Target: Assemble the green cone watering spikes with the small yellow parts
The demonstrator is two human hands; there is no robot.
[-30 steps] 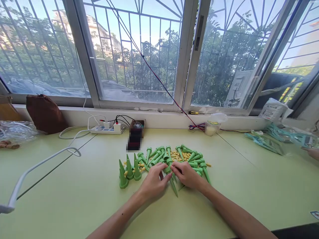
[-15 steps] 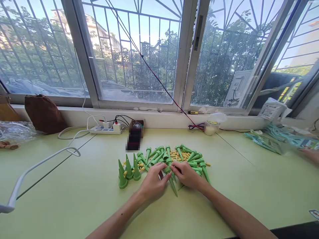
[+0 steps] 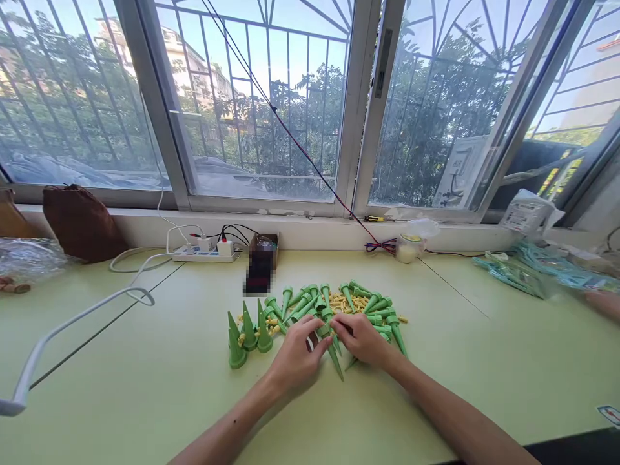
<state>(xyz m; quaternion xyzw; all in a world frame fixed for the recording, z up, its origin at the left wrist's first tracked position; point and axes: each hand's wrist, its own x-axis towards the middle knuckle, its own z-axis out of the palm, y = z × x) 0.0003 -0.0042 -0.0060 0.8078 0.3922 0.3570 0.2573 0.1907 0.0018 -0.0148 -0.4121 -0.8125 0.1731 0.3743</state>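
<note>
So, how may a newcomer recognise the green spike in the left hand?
On the pale table below the windows, find green spikes piled around yellow pegs. At their near edge, one green spike points toward the viewer: unlike its neighbours, its cap is in the left hand.

Cones (image 3: 305, 299) on table (image 3: 159, 361) — power strip (image 3: 206, 257) behind, left.

A pale-green tabletop (image 3: 145, 394) carries green cones (image 3: 264, 337), yellow pieces (image 3: 359, 303), a power strip (image 3: 208, 257) and a jar (image 3: 407, 250).

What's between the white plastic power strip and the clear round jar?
The head view shows a small brown box, a dark pixelated block and bundled red-and-blue wires.
</note>
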